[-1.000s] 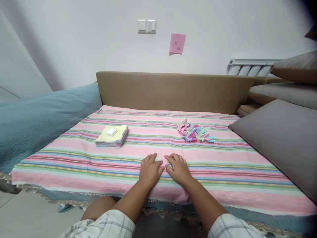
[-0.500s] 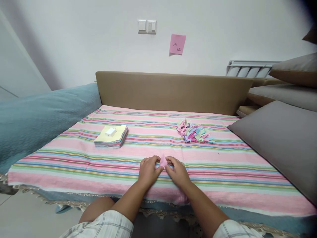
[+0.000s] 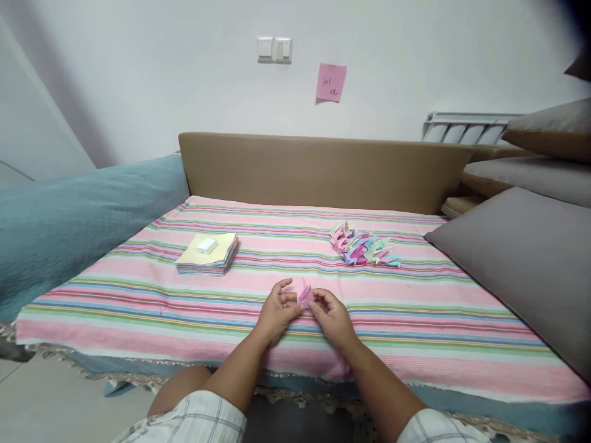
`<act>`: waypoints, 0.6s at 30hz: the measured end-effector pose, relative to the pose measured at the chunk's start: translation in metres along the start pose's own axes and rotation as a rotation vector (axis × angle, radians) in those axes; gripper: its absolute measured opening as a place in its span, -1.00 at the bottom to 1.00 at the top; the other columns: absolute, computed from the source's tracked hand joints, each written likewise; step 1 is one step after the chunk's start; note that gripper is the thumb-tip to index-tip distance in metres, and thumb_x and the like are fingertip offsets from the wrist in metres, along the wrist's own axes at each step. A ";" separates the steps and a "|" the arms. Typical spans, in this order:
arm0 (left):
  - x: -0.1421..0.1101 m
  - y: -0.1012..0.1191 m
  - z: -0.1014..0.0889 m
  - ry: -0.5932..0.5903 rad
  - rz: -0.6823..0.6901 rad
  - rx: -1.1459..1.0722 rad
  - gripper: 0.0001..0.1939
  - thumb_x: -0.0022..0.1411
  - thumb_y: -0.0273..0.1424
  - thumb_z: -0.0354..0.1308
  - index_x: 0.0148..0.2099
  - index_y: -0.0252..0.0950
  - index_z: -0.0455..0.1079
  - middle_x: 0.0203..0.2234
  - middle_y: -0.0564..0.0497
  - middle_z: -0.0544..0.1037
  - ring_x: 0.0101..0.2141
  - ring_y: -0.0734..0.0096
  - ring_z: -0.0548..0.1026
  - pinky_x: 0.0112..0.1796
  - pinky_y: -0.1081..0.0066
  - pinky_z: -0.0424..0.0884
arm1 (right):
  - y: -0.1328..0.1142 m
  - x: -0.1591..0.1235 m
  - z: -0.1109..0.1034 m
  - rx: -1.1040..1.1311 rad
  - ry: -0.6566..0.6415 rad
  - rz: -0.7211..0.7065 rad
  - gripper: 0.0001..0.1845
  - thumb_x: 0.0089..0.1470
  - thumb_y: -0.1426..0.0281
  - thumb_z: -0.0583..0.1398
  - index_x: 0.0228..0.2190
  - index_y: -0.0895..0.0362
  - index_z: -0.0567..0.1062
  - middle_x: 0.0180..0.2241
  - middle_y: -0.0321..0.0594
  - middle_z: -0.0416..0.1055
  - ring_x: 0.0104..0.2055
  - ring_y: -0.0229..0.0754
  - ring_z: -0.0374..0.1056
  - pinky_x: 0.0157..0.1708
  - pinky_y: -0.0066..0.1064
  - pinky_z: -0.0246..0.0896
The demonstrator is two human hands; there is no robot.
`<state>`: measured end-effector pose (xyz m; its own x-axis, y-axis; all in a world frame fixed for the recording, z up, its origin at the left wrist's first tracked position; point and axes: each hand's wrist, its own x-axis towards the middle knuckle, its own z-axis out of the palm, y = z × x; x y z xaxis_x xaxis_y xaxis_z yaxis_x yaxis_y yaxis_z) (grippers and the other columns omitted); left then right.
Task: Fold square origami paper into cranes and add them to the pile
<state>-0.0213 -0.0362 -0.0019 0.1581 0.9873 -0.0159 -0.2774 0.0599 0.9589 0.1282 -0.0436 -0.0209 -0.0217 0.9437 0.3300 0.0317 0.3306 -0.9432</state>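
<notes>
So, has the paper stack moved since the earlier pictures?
No. The paper stack keeps its place in front of the brown backrest, on the same stripes of the cloth.

Pink sticky note (image 3: 331, 82) on wall (image 3: 392, 61): "301", 2nd line illeg.

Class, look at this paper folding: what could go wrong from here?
The right hand might crush the small folded pink paper it pinches. It could also knock the origami pile lying beyond it. If the striped cloth gets tugged, the white block might slide off the paper stack.
</notes>
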 end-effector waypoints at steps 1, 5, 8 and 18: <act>-0.001 0.001 0.002 0.005 -0.001 -0.019 -0.17 -0.27 -0.35 0.42 0.07 -0.30 0.14 -0.47 0.07 0.48 -0.52 0.56 0.42 -0.40 0.48 0.33 | 0.001 0.000 0.001 0.051 0.032 0.027 -0.68 -0.07 0.29 0.23 -0.22 0.12 0.41 -0.32 -0.21 0.40 -0.27 -0.21 0.36 -0.21 -0.34 0.29; -0.003 -0.001 0.005 0.037 0.002 -0.084 -0.26 -0.27 -0.37 0.42 0.01 -0.32 0.23 -0.54 0.11 0.47 -0.53 0.55 0.42 -0.41 0.50 0.32 | 0.001 0.001 0.006 0.238 0.082 0.171 -0.55 -0.18 0.24 0.30 -0.21 0.08 0.35 -0.37 -0.29 0.36 -0.41 -0.27 0.35 -0.44 -0.42 0.32; -0.003 -0.002 0.005 0.004 -0.019 -0.103 -0.33 -0.24 -0.36 0.42 -0.04 -0.34 0.29 -0.50 0.05 0.51 -0.50 0.51 0.46 -0.39 0.48 0.35 | 0.000 0.001 0.008 0.287 0.034 0.219 -0.60 -0.18 0.17 0.31 -0.32 0.10 0.35 -0.49 -0.37 0.34 -0.54 -0.33 0.31 -0.55 -0.47 0.27; -0.002 -0.002 0.006 0.105 -0.097 -0.185 -0.57 -0.28 -0.35 0.44 -0.35 -0.37 0.35 -0.57 0.09 0.50 -0.54 0.58 0.46 -0.45 0.57 0.40 | -0.007 -0.005 0.005 -0.070 0.110 -0.063 -0.81 -0.04 0.26 0.23 -0.40 0.12 0.46 -0.38 -0.22 0.38 -0.34 -0.22 0.34 -0.43 -0.45 0.29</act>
<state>-0.0153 -0.0387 -0.0024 0.0961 0.9848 -0.1444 -0.4362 0.1721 0.8832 0.1227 -0.0503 -0.0165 0.0837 0.9151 0.3945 0.1035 0.3857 -0.9168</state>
